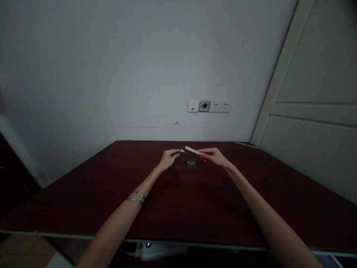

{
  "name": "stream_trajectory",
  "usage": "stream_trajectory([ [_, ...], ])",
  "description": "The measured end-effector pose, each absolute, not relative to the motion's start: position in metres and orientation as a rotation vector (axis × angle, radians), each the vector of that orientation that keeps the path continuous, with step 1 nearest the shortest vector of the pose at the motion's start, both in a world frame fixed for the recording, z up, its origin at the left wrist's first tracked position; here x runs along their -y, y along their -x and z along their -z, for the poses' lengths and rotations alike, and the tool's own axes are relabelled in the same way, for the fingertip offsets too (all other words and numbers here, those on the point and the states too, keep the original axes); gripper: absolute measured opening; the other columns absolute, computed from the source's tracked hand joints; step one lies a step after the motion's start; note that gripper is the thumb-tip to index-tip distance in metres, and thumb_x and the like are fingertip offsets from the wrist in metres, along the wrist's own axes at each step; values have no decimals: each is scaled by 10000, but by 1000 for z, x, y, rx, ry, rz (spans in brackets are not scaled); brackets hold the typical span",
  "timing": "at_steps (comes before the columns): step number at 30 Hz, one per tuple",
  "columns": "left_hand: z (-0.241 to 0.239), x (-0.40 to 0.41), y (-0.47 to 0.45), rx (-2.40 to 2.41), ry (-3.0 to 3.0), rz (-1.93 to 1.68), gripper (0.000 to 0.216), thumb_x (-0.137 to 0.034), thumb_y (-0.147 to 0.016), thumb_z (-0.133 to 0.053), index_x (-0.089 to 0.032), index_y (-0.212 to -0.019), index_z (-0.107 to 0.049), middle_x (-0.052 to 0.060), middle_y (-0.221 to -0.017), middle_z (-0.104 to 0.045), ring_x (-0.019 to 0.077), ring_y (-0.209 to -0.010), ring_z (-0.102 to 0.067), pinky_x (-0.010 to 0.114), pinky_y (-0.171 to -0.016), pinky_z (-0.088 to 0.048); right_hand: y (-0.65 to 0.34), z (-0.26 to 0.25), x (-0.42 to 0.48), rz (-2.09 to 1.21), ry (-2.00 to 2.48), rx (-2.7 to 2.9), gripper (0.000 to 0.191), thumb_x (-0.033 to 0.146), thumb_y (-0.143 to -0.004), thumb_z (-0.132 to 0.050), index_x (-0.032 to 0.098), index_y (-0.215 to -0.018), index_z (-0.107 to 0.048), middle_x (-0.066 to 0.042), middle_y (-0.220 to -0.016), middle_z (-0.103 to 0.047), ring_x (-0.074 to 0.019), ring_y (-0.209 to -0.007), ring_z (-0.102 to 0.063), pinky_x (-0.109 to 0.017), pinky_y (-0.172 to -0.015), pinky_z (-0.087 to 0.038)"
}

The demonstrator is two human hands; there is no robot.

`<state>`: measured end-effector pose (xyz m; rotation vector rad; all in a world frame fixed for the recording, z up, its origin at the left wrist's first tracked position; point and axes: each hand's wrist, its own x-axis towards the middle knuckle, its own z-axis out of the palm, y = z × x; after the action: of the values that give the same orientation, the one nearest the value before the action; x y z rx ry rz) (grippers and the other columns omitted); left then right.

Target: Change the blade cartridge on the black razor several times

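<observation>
Item: green packet [192,164], flat on the table [178,208]; reference point.
- Left hand [168,159]: left of the packet, fingers pinched on a small metal piece [182,151].
- Right hand [213,156]: right of the packet, fingers closed on a white stick [192,150].
- Both pieces are raised above the packet with their tips nearly meeting, apparently to join them.
- Dark item [171,166]: left of the packet, under the left hand.

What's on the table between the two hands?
In the head view, a small dark green object lies on the table between left hand and right hand.
</observation>
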<state>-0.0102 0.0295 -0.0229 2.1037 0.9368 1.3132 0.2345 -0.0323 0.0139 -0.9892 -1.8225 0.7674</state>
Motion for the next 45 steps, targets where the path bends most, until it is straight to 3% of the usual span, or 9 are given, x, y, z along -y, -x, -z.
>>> stream_trajectory([
  [14,32,-31,12,-927,-2203,-1349,232,-156,-759,-590,-150,-973,-679,77,-962,-682,175,-878,-619,276,-831,-444,-234,-12,35,-770,1062,1858,314,401,-688,-642,132,-823,-730,-1,-534,-554,-95,-496,-420,-229,-466,-296],
  [27,28,-27,13,-903,-2234,-1429,232,-120,-737,-607,-141,-953,-689,81,-935,-693,181,-852,-633,288,-799,-465,-233,-15,34,-695,1063,1887,400,453,-701,-620,128,-914,-719,-17,-599,-608,-103,-531,-459,-236,-492,-327],
  [32,27,-22,12,-898,-2269,-1373,208,-128,-742,-602,-152,-925,-698,70,-891,-700,169,-794,-636,279,-770,-472,-222,-14,35,-664,1002,1916,357,428,-706,-624,143,-897,-724,-44,-709,-668,-131,-604,-529,-259,-559,-393],
  [38,27,-32,19,-910,-2039,-1479,242,-167,-709,-630,-145,-940,-698,84,-973,-691,206,-902,-629,325,-843,-455,-243,0,21,-553,1056,1763,385,422,-707,-619,143,-958,-709,-76,-818,-693,-163,-689,-570,-290,-642,-439],
  [45,23,-39,24,-883,-1713,-1518,246,-190,-631,-662,-106,-860,-699,49,-798,-697,171,-717,-632,272,-668,-487,-246,13,18,-570,1129,1871,393,405,-752,-570,145,-1023,-687,-49,-770,-674,-132,-595,-546,-258,-568,-427],
])
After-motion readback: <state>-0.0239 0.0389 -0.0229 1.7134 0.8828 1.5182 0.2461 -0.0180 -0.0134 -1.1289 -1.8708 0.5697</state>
